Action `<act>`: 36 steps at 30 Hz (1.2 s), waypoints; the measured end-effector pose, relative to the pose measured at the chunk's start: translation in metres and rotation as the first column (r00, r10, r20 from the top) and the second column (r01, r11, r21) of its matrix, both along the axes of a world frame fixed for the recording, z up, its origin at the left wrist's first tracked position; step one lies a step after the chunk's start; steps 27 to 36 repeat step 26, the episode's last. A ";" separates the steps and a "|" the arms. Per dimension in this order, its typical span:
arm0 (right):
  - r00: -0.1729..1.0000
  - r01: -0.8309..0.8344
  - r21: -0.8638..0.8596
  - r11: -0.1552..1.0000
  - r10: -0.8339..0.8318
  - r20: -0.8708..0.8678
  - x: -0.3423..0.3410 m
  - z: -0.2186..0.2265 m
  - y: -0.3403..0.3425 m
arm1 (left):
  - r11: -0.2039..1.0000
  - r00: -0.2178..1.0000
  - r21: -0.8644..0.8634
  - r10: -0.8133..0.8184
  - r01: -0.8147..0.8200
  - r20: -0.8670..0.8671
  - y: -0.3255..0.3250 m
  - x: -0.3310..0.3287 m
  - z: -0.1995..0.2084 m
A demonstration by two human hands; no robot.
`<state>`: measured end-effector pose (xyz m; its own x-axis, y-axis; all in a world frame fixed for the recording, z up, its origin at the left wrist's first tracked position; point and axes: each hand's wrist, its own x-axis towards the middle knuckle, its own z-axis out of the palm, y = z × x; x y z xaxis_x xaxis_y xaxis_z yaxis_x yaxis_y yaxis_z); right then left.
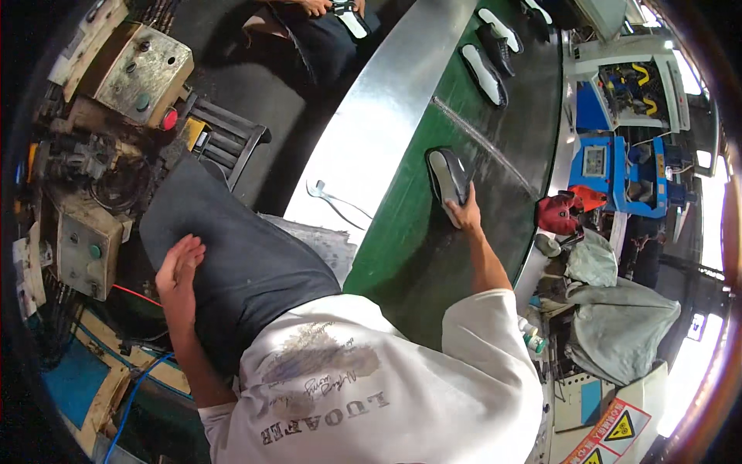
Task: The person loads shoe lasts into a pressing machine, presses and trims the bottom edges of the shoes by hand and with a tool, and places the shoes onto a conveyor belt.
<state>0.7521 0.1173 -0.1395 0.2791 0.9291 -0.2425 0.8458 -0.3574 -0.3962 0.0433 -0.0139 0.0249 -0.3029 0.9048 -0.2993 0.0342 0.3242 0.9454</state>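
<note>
My right hand (464, 210) grips the heel or toe end of a dark shoe (447, 176) with a pale underside, over the green and black conveyor belt (402, 240). The thumb lies along the shoe's near end; some fingers are hidden beneath it. Over my dark-trousered thigh, my left hand (182, 267) is empty, its fingers stretched out. Farther up the belt lie several more dark shoes with white undersides, among them one shoe (484, 76) and another shoe (501, 31).
A shiny metal ledge (371, 108) borders the belt, with a thin hooked metal piece (317, 189) on it. Worn control boxes (144, 73) stand left. Another person's hand (315, 6) holds a shoe beyond. A red object (558, 213) and grey cloth (618, 325) sit right, near blue machinery (610, 166).
</note>
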 end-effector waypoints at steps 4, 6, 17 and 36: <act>0.988 0.077 -0.057 0.995 -0.084 -0.128 -0.022 0.019 0.022 | 0.975 0.972 0.046 -0.220 0.217 0.077 0.036 0.040 -0.025; 0.722 0.229 -0.079 0.970 -0.224 -0.655 -0.037 0.009 0.013 | 0.939 0.925 0.024 -0.343 0.344 0.162 0.065 0.067 -0.041; 0.353 -0.154 0.014 0.988 0.068 -0.933 -0.427 0.129 0.023 | 0.977 0.999 0.212 0.004 -0.015 0.053 0.110 0.121 -0.022; 0.330 -0.676 0.136 0.724 0.464 -0.822 -0.524 0.157 -0.038 | 0.900 0.901 0.274 0.227 -0.339 0.369 -0.006 -0.022 -0.003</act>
